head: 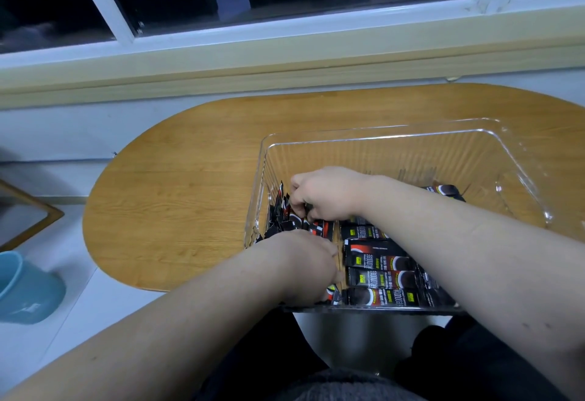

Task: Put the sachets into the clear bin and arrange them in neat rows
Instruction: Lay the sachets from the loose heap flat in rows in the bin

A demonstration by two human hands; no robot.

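Our right grip (pixel 323 196) reaches across into the left side of the clear bin (pixel 411 137), fingers curled round the tops of a bunch of sachets (pixel 282 210) that stand tilted against the left wall. Our left grip (pixel 304 264) sits in the near-left corner, just beside that bunch, knuckles up. Its fingers are hidden, so we cannot tell whether it holds anything. Right of both grips, a flat row (pixel 380 277) of packets lies along the near side. The bin stands on the wooden counter (pixel 177 185).
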